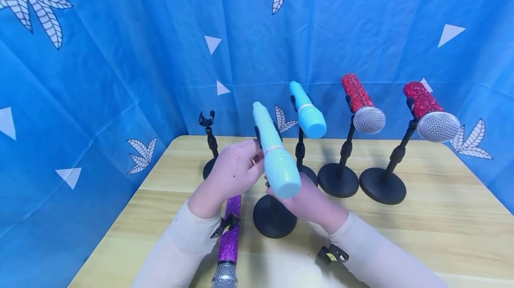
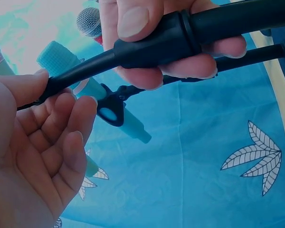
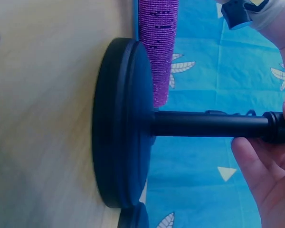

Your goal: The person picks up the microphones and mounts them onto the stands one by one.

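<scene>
A light-blue microphone (image 1: 279,163) sits tilted in the clip of a black stand, its head toward me. My left hand (image 1: 237,167) pinches the thin upper pole (image 2: 85,69) just below the microphone, thumb against fingertips. Lower down, my right hand (image 1: 311,201) grips the thick black collar (image 2: 156,40) of the same stand, its fingers partly hidden behind the microphone in the head view. The round base (image 3: 126,123) rests on the wooden table (image 1: 449,225). Under my left wrist lies a purple glittery microphone (image 1: 230,243) with a silver mesh head.
Another light-blue microphone (image 1: 308,116) and two red glittery microphones (image 1: 357,94), (image 1: 421,100) stand on black stands behind and to the right. A stand with a bare clip (image 1: 206,121) is at the back left. Blue patterned cloth (image 1: 160,56) hangs behind and at both sides.
</scene>
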Action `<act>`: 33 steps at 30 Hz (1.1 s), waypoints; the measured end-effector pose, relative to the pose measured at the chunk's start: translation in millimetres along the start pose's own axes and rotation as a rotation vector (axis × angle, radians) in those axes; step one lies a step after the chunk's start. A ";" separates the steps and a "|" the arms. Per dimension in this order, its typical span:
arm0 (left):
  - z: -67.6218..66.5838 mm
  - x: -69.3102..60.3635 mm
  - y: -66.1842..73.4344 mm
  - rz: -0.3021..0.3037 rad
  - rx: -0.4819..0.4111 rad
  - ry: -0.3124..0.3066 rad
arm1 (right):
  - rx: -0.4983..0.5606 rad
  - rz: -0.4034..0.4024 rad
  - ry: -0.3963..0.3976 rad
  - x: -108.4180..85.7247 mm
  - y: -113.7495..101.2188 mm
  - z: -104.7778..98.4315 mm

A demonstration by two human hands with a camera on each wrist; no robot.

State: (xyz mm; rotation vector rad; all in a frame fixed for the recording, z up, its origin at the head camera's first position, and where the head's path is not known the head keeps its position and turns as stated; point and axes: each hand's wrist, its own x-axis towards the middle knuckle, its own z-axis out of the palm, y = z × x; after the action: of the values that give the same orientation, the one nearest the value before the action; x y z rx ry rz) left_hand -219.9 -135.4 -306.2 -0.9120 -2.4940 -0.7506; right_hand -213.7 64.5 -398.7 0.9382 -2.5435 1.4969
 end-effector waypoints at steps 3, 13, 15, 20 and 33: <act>0.8 -0.2 0.6 -0.006 -0.003 0.002 | 0.038 0.021 -0.019 1.3 1.7 -1.4; -0.3 2.2 1.8 -0.028 0.000 -0.004 | 0.055 0.051 -0.007 5.5 1.2 -2.9; -0.2 2.1 2.0 -0.032 0.000 -0.010 | 0.045 0.050 0.008 4.3 0.7 -2.6; -0.1 -0.5 2.1 -0.065 -0.005 -0.025 | 0.034 0.091 -0.015 1.3 0.8 -0.5; -0.2 0.2 2.2 -0.013 0.001 -0.006 | 0.181 0.123 -0.078 0.7 -2.1 -1.9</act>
State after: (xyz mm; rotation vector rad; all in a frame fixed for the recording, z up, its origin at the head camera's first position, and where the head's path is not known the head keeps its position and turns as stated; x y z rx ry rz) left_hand -218.5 -134.1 -305.2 -0.8992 -2.5080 -0.7517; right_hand -213.7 65.0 -395.9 0.8906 -2.5978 1.7848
